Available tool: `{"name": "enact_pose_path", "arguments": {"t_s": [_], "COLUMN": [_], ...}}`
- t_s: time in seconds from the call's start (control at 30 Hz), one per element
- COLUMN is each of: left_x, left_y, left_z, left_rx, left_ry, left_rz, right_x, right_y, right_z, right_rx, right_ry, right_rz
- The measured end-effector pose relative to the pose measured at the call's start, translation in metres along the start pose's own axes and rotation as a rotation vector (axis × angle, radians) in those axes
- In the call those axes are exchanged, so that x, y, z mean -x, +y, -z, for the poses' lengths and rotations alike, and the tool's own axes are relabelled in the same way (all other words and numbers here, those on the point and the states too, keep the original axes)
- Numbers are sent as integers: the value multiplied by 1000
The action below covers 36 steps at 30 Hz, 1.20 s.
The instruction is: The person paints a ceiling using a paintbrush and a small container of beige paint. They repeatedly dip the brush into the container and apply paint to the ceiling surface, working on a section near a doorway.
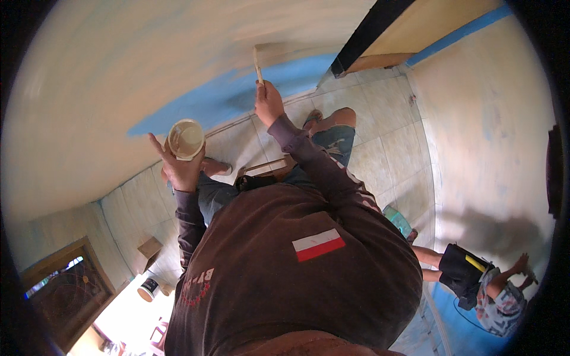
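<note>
My left hand (184,172) is wrapped round a small round tub (186,140) with cream-coloured paint inside, its open top facing up. Some fingers stick out past the tub's left side. A thin paintbrush (257,64) is gripped in my right hand (269,104), its far end up against the wall (160,65). That wall is cream-beige, with an uneven blue patch (208,102) along its lower part. The brush's tip lies on the cream part just above the blue; its bristles are hard to make out.
A dark door frame (365,38) stands right of the blue patch. Pale tiles (380,151) cover the floor. Part of a wooden seat (261,169) shows between my legs. A green container (396,221) and another person (499,291) are at right. A bucket (148,289) stands lower left.
</note>
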<state>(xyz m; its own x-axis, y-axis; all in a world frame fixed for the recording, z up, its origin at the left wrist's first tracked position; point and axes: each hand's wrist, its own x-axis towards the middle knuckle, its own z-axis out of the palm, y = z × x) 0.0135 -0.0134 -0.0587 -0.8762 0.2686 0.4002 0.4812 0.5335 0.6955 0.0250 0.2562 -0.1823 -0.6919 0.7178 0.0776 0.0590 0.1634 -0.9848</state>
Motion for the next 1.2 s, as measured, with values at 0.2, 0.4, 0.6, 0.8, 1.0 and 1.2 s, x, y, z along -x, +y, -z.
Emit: {"name": "enact_pose_path", "arguments": {"t_s": [0.2,0.4,0.6,0.8,1.0,1.2], "left_x": [0,3,4,3,2,2], "left_y": [3,-6,-11,-8,-4,-1], "left_z": [4,1,0,4,3,3], "left_rx": [-83,-61,-58,-27,-50,-21], "left_ry": [5,24,48,27,26,-11], "left_rz": [20,38,87,85,79,100], "right_x": [-42,-91,-54,36,33,-45], "right_y": [71,101,52,17,63,118], "right_z": [56,54,-37,-94,-53,104], "right_rx": [1,327,207,115,21,247], "right_ry": [282,597,462,69,-171,108], "right_rz": [-66,-16,-23,-37,-54,-64]}}
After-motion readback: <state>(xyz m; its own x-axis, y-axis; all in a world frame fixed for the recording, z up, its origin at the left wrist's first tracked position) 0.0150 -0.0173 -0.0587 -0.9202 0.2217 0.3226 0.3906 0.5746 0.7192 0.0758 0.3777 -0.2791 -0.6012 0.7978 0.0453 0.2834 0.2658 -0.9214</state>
